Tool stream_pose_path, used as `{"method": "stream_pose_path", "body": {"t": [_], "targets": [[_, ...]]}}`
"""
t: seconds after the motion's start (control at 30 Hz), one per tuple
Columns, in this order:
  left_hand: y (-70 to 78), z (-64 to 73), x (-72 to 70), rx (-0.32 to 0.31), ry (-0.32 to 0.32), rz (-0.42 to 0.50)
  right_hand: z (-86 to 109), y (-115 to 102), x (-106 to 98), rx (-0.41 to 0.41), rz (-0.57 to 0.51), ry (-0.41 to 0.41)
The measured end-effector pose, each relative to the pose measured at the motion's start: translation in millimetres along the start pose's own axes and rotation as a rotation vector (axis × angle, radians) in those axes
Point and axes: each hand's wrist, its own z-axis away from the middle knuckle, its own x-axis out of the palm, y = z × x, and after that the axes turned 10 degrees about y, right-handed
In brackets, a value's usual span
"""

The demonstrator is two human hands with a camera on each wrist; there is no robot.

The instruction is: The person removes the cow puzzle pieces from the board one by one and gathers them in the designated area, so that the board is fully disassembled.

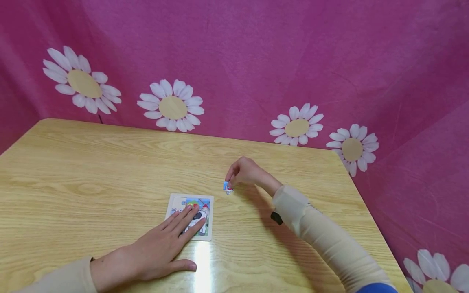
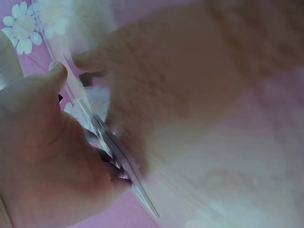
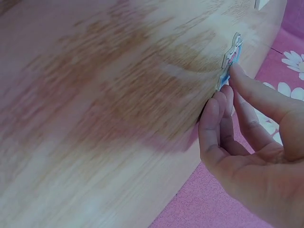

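A small square jigsaw puzzle in a pale frame [image 1: 210, 217] lies on the table, showing a partly covered picture with a black-and-white animal. My left hand [image 1: 161, 248] rests over it, fingers straight across the picture and thumb spread out on the tabletop. In the left wrist view the puzzle tray [image 2: 123, 161] appears edge-on beneath the fingers of that hand [image 2: 52, 152]. To the right and a little beyond the frame, my right hand [image 1: 247, 173] pinches a blue puzzle piece [image 1: 226, 187]. The right wrist view has the thumb on this puzzle piece [image 3: 231, 59], close to the wood.
Wood-grained tabletop [image 1: 91, 171] surrounds the puzzle. A pink cloth with white daisies [image 1: 234, 61] hangs along the far and right sides of the table. Something small and dark [image 1: 276, 218] sits under the right wrist.
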Motion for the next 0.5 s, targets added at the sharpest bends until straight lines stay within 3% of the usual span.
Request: {"method": "stream_pose_path", "body": {"t": [0.27, 0.5], "targets": [[4.1, -1.2, 0.6, 0.045, 0.041, -0.018, 4.1, -3, -5, 0.012, -0.027, -0.005], [7.9, -5.4, 0.9, 0.073, 0.023, 0.005, 9.1, -13, 0, -0.063, -0.111, -0.054]]}}
